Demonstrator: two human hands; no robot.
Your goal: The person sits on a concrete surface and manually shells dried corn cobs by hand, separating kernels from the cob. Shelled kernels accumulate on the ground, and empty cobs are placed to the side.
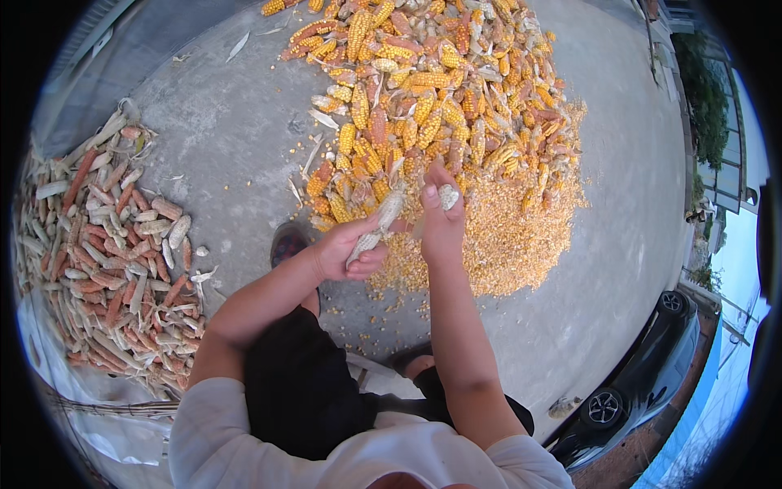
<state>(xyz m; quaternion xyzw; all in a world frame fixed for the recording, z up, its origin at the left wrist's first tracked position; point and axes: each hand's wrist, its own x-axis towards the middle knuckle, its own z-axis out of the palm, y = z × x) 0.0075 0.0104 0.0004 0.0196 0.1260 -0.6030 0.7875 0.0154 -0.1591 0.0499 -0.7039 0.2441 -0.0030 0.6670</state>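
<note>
My left hand (351,249) is closed around a pale, bare corn cob (385,214), which slants up and away from the palm. Close by on the right, my right hand (443,214) grips another whitish cob (448,197), its end showing between thumb and fingers. Both hands are above the near edge of a heap of yellow corn ears (427,110), some partly stripped to reddish cob. Loose corn kernels (513,238) spread under and to the right of my right hand.
A pile of stripped red and white cobs (122,263) lies on the left, beside a pale plastic sheet (43,342). My shoe (289,241) stands on the concrete floor (232,122) by the heap. A dark car (641,367) is parked at the right.
</note>
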